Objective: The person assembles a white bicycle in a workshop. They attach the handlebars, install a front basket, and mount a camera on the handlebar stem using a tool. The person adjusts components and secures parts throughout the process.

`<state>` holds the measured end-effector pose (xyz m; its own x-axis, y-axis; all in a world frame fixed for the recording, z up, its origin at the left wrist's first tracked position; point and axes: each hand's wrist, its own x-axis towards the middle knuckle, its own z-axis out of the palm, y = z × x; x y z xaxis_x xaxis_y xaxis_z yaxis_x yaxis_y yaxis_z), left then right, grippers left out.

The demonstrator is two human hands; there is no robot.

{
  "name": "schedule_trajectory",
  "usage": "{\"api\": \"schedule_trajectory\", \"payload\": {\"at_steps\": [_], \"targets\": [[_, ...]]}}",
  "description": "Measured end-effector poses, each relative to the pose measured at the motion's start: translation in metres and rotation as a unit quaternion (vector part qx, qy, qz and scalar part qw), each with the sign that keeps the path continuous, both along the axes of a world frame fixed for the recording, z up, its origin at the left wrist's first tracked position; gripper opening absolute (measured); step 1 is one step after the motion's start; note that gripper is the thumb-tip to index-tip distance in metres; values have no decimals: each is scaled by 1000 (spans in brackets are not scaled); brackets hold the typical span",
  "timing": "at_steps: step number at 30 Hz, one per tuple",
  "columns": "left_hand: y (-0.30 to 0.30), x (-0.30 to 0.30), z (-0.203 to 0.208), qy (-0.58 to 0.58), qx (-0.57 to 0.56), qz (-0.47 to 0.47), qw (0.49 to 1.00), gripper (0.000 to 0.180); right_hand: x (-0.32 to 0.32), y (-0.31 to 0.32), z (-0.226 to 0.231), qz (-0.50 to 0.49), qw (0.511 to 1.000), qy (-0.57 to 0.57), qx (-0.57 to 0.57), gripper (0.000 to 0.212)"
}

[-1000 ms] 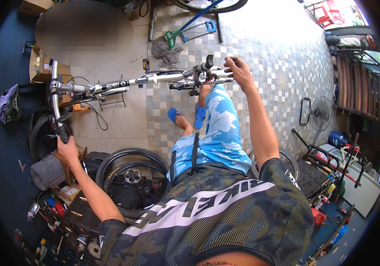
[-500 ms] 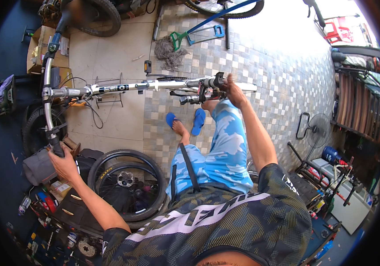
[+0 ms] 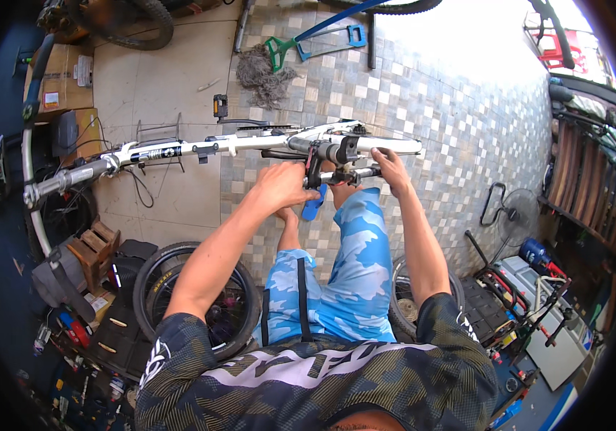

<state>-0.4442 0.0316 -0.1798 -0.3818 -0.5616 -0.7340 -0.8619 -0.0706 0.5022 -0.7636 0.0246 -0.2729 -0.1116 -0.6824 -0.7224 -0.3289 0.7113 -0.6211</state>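
Note:
A white bicycle frame (image 3: 240,144) stretches across the view, its silver handlebar (image 3: 29,161) at the far left. Close to the frame's right part sits a grey and black clamp-like assembly (image 3: 332,151) with a lower bar (image 3: 351,174). My left hand (image 3: 283,183) is closed, knuckles up, at the left side of that assembly; what lies inside its fingers is hidden. On the other side, my right hand (image 3: 392,171) grips the right end of the lower bar, thumb on top, just below the white rear tubes.
Loose wheels (image 3: 225,302) lie at lower left beside a wooden crate (image 3: 95,248). A grey mop (image 3: 261,75) and a blue hacksaw (image 3: 333,42) lie on the tiles beyond the frame. A fan (image 3: 520,215) stands right; tools crowd both lower corners.
My left hand has let go of the handlebar grip and come to the assembly. My right hand has moved down slightly. In the view, the handlebar has swung and shifted left.

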Motion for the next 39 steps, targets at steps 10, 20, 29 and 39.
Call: {"api": "schedule_trajectory", "payload": {"at_steps": [10,20,29,39], "targets": [[-16,11,-37,95,267,5,959,46,87,40,-17,-648,703,-290,-45,35],[-15,10,-40,75,89,7,993,45,97,24,-19,-568,609,-535,-140,35],[24,9,-28,84,66,106,989,35,82,54,-28,-565,695,-441,-55,42],[30,2,-25,101,78,143,981,35,87,30,-2,-595,700,-394,-39,32]]}}
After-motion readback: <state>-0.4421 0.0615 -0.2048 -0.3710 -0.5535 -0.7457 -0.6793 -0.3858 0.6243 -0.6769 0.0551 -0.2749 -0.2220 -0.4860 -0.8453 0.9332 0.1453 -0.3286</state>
